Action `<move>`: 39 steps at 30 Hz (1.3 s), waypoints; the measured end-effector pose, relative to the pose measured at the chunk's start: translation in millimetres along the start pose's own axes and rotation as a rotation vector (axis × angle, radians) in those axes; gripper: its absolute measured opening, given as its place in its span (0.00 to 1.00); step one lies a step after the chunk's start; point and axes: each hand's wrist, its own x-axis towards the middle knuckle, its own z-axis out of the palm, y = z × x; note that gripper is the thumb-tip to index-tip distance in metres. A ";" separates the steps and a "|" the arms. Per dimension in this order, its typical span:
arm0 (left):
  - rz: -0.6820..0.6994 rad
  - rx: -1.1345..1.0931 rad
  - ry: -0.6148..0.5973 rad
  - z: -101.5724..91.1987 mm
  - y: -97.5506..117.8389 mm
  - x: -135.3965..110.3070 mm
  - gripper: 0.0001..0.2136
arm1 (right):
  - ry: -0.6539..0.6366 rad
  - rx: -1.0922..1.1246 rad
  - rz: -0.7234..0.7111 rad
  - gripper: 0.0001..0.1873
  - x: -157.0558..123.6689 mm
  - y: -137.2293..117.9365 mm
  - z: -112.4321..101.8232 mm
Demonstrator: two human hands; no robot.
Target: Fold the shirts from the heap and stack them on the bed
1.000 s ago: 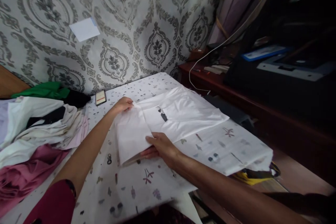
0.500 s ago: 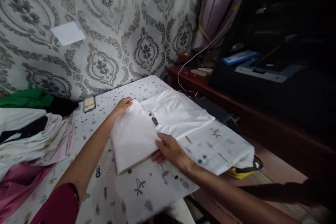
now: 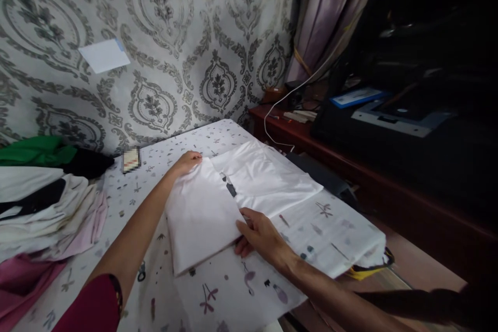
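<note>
A white garment (image 3: 233, 192) lies partly folded on a table covered by a white patterned cloth (image 3: 330, 233). Its left part is doubled over towards me; a small dark tag shows at the fold. My left hand (image 3: 187, 162) pinches the far corner of the folded part. My right hand (image 3: 260, 236) grips the near right edge of that same folded part, thumb on top and fingers under it. Both forearms reach in from the bottom of the view.
A heap of clothes (image 3: 42, 202), white, pink, green and black, lies at the left. A small card (image 3: 131, 159) rests near the wall. A dark wooden shelf (image 3: 350, 161) with a white cable (image 3: 272, 114) and devices runs along the right.
Both hands have carried the left part of the white garment over to the right, so the fold now lies flatter. The camera has shifted slightly.
</note>
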 end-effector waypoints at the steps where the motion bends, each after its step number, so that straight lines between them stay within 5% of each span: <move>1: 0.003 0.036 0.011 -0.5 1.9 -0.2 0.10 | -0.001 -0.003 0.005 0.09 0.5 -0.1 0.3; 6: 0.005 0.178 0.130 -6.4 11.7 -27.6 0.15 | -0.015 -0.099 0.038 0.10 -5.1 -4.2 -3.7; 9: 0.090 0.250 0.161 -3.6 9.7 -71.4 0.22 | 0.050 -0.413 -0.043 0.16 -10.9 -10.3 -14.0; 12: 0.154 0.346 0.067 11.0 2.4 -119.1 0.29 | 0.224 -0.787 -0.213 0.20 -1.0 -24.4 -18.3; 14: 0.136 0.387 -0.004 22.8 -1.8 -141.2 0.31 | 0.250 -0.888 -0.349 0.20 21.0 -38.2 -9.9; 18: 0.110 0.424 -0.022 33.5 -6.7 -153.4 0.32 | 0.084 -1.046 -0.648 0.24 92.9 -61.8 27.2; 22: -0.015 0.451 -0.007 21.3 -19.1 -148.7 0.35 | -0.008 -1.271 -0.569 0.27 155.3 -59.1 48.4; 27: -0.216 0.437 0.006 -3.2 -48.0 -149.9 0.36 | 0.026 -1.355 -0.509 0.31 179.8 -42.8 39.8; 31: -0.254 0.402 0.045 -7.9 -57.3 -158.4 0.36 | 0.013 -1.336 -0.488 0.30 170.6 -49.6 43.5; 35: -0.268 0.345 0.089 -4.1 -50.1 -172.2 0.34 | -0.004 -1.315 -0.596 0.28 114.6 -45.2 71.9; 39: -0.255 0.387 0.121 -11.1 -41.0 -169.3 0.27 | -0.358 -1.215 -0.850 0.32 30.1 -9.4 101.9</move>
